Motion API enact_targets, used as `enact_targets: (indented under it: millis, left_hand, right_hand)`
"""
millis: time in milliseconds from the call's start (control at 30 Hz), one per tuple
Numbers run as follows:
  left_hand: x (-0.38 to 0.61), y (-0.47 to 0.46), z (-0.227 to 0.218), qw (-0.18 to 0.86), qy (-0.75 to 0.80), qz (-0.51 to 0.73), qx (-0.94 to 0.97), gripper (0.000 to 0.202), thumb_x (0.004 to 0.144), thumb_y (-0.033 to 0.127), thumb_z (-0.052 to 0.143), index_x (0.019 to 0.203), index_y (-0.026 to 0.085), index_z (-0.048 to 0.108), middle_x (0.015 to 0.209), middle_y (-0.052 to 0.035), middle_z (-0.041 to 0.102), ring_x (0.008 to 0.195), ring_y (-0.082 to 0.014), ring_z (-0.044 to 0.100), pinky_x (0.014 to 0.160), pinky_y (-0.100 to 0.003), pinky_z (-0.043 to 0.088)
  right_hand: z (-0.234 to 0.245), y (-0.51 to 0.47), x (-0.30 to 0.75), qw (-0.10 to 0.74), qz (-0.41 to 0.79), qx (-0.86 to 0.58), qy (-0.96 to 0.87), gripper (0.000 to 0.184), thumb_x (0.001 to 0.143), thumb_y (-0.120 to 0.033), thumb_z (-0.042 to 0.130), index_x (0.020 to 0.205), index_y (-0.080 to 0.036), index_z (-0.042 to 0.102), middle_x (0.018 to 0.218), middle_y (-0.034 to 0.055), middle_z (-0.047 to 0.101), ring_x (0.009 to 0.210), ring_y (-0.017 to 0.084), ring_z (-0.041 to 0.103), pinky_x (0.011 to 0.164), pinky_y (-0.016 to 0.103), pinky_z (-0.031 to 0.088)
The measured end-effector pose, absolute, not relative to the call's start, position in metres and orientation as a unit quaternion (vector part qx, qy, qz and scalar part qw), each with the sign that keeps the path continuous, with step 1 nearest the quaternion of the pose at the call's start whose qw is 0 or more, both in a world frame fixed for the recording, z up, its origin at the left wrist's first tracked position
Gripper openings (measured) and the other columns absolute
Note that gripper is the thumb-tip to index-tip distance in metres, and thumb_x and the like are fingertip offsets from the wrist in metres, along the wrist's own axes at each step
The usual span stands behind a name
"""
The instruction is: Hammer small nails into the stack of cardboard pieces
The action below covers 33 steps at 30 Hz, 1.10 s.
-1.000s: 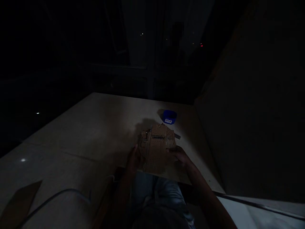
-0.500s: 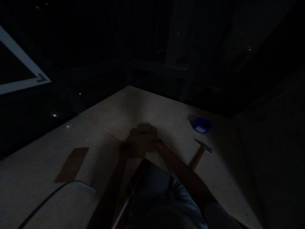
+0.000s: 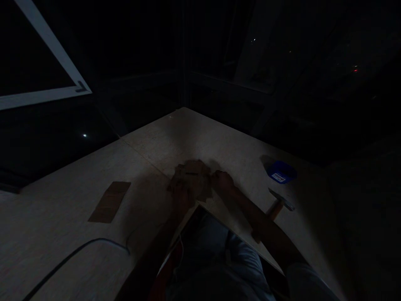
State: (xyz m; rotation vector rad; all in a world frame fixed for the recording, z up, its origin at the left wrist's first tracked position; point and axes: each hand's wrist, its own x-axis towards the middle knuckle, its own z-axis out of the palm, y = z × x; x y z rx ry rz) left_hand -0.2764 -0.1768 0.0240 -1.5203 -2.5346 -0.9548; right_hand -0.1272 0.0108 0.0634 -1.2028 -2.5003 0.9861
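A small brown cardboard piece (image 3: 196,179) with uneven edges and a dark mark near its top lies on the pale surface in front of me. My left hand (image 3: 181,195) rests on its lower left part, fingers spread over the cardboard. At its right edge is my right hand (image 3: 223,182), fingers curled in; what they hold is too dark to make out. To the right lies a hammer (image 3: 282,200) with a metal head and wooden handle, its handle partly hidden behind my right forearm.
A blue plastic tub (image 3: 282,172) with a white label stands at the right. Another flat cardboard piece (image 3: 109,202) lies at the left, above a grey cable (image 3: 78,251). The pale surface (image 3: 150,142) ends at a corner by dark window frames. The light is very dim.
My left hand has moved from the cardboard's left edge onto its lower part. My right hand has shifted outward, fingers now curled. The view has turned slightly left.
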Motion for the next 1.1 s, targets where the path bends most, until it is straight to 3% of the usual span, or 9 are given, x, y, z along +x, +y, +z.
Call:
enact_targets:
  millis: [100,300,533,933,1100]
  left_hand:
    - [-0.253,-0.166,0.027,0.004,-0.81,-0.236,-0.537,0.034,0.091,0.026,0.052,0.122,0.019,0.062,0.133,-0.015,0.061,0.13,-0.0325,0.048,0.109,-0.049,0.036]
    - [-0.245,-0.157,0.026,-0.016,-0.809,-0.191,-0.556,0.038,0.094,0.029,0.051,0.129,0.018,0.06,0.134,-0.0158,0.061,0.124,-0.032,0.052,0.105,-0.05,0.037]
    - [-0.248,-0.16,0.015,0.004,-0.809,-0.207,-0.55,0.042,0.095,0.033,0.049,0.133,0.019,0.058,0.137,-0.0153,0.06,0.125,-0.0329,0.051,0.103,-0.051,0.036]
    - [-0.249,-0.158,0.005,-0.007,-0.814,-0.224,-0.536,0.041,0.095,0.033,0.049,0.134,0.024,0.059,0.138,-0.0115,0.06,0.127,-0.0293,0.05,0.105,-0.047,0.034]
    - [-0.248,-0.158,0.006,-0.001,-0.812,-0.231,-0.537,0.04,0.094,0.033,0.05,0.132,0.023,0.06,0.137,-0.0116,0.061,0.125,-0.0296,0.052,0.104,-0.047,0.035]
  right_hand:
    - [0.071,0.008,-0.146,0.101,0.299,-0.364,-0.876,0.035,0.1,-0.044,0.051,0.108,-0.018,0.072,0.11,0.0143,0.073,0.103,0.03,0.067,0.091,0.039,0.048]
    - [0.061,-0.004,-0.189,0.067,0.263,-0.272,-0.923,0.034,0.096,-0.037,0.061,0.123,-0.017,0.067,0.129,0.0146,0.065,0.117,0.027,0.06,0.099,0.035,0.045]
    - [0.054,-0.001,-0.208,0.039,0.249,-0.223,-0.941,0.022,0.096,-0.023,0.059,0.112,-0.021,0.074,0.122,0.0101,0.07,0.116,0.025,0.061,0.104,0.037,0.042]
    - [0.048,0.004,-0.209,0.048,0.283,-0.192,-0.939,0.037,0.087,-0.005,0.057,0.109,-0.025,0.078,0.119,0.0044,0.074,0.117,0.024,0.062,0.105,0.037,0.043]
    - [0.043,0.003,-0.206,0.055,0.306,-0.201,-0.929,0.034,0.086,-0.005,0.055,0.1,-0.022,0.081,0.118,0.0078,0.075,0.112,0.028,0.065,0.103,0.038,0.044]
